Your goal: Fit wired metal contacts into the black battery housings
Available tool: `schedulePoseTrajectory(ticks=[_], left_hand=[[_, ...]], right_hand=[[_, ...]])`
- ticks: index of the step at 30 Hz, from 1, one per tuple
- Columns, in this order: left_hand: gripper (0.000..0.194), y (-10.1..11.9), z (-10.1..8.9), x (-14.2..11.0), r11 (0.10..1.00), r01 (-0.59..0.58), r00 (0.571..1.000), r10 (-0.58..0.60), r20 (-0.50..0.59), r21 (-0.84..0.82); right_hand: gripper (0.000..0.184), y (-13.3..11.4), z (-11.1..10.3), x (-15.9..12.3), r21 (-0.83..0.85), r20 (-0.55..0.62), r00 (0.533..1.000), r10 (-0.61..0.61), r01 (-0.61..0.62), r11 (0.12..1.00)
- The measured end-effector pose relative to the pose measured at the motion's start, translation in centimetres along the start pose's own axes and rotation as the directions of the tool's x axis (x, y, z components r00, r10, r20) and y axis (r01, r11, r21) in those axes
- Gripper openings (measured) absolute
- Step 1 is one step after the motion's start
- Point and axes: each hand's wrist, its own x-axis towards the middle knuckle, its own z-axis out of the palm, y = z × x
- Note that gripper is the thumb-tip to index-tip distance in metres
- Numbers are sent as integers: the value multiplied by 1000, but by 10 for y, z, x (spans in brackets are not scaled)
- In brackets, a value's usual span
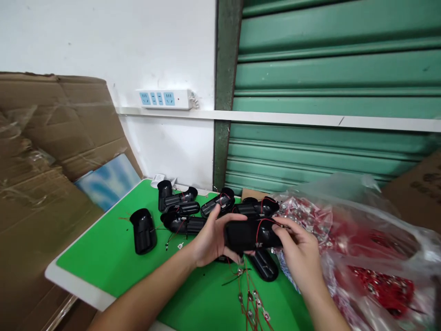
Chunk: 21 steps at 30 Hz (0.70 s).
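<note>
Steadily, my left hand [212, 239] cradles one end of the black housing [241, 236], fingers curved around it and its long side turned up to me; I judge that a firm but light hold suits it, since such smooth plastic could slip or twist. Across the housing's right part loops a thin red wire [259, 227], best left slack so that it neither snags nor tugs at its joint. My right hand [298, 243] is closed in to a narrow grip on the far end, thumb on top; whether its fingertips also pinch the wire, I cannot tell. As for position, the housing sits between my two hands, touching both, raised over the green tabletop [103, 257], with more black housings [144, 236] beyond and to the left, and a clear plastic bag [361, 220] to the right.
</note>
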Motion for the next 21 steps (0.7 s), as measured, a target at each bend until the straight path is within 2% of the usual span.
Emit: schedulePoseTrajectory(ticks=[3, 5, 6, 8, 9, 11, 12, 14, 15, 16, 17, 18, 21], left_hand=[[82, -7, 6, -5, 984, 176, 981, -178, 75, 30], [85, -15, 10, -7, 979, 200, 972, -202, 123, 26], [87, -19, 12, -7, 987, 162, 979, -162, 121, 12], [89, -25, 15, -5, 1000, -14, 999, 14, 44, -7], [90, -26, 15, -3, 991, -132, 991, 132, -17, 11], [91, -24, 14, 1, 936, -333, 929, 346, -133, 112], [91, -23, 14, 2, 902, -397, 887, 425, -180, 171], [91, -19, 12, 4, 851, -454, 820, 515, -251, 263], [90, -18, 11, 4, 838, -459, 800, 534, -274, 295], [88, -17, 10, 4, 831, -456, 792, 542, -282, 318], [87, -17, 9, 3, 831, -446, 802, 536, -264, 333], [88, -17, 9, 2, 839, -425, 829, 512, -226, 340], [94, -13, 8, -4, 900, -290, 946, 321, -45, 327]], right_hand=[[29, -4, -2, -5, -63, 143, 981, -134, 144, 988], [35, -3, -1, -8, -4, 235, 963, -135, 139, 990], [42, -1, 0, -9, 53, 267, 956, -124, 114, 992], [60, 3, 0, -8, 188, 299, 950, -95, 39, 981], [66, 5, -1, -7, 242, 309, 949, -68, -9, 970], [67, 6, -2, -7, 288, 358, 933, 26, -137, 948], [66, 6, -2, -7, 284, 413, 907, 85, -217, 934], [65, 2, -1, -11, 237, 563, 803, 195, -384, 892], [66, 0, 1, -13, 217, 627, 745, 227, -447, 868], [66, -2, 3, -16, 216, 660, 712, 240, -486, 847], [67, -4, 6, -18, 235, 662, 709, 244, -505, 830], [67, -5, 8, -19, 274, 631, 737, 243, -505, 819], [63, -7, 8, -14, 402, 459, 856, 237, -438, 804]])
